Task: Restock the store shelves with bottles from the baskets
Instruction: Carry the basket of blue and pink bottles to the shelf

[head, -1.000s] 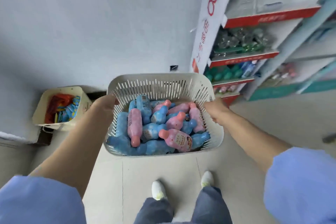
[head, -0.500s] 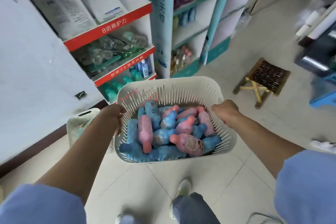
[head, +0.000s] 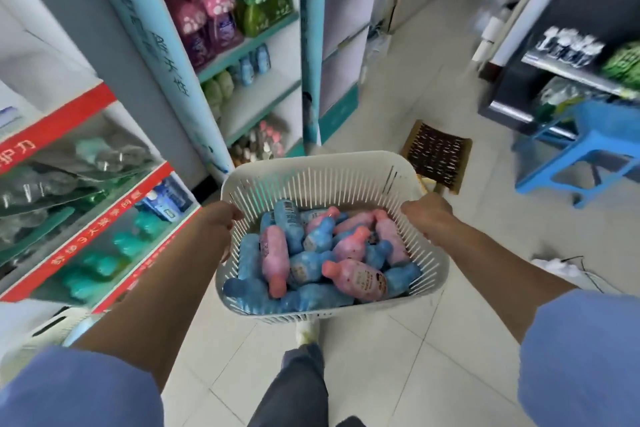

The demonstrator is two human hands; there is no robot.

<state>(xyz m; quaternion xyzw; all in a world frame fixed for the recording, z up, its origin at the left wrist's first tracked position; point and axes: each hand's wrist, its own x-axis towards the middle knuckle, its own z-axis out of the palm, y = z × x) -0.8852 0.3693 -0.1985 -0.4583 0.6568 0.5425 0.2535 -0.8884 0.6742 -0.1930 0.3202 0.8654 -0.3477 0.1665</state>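
The left hand (head: 221, 220) and right hand (head: 425, 215), grips clamped on the white basket (head: 322, 165) rim, carry its heaped pink and blue bottles (head: 356, 279). Next, likely: set it by the left shelves (head: 256, 45), freeing a hand.

white slatted basket (head: 311, 168), pink and blue bottles (head: 353, 279), red-edged shelves (head: 104, 218), blue stool (head: 588, 149), blue sleeves (head: 585, 350)

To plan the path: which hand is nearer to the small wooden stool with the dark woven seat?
Right. The right hand grips the rim of the white slotted plastic basket on the side towards the wooden stool; the left hand grips the opposite rim, farther away.
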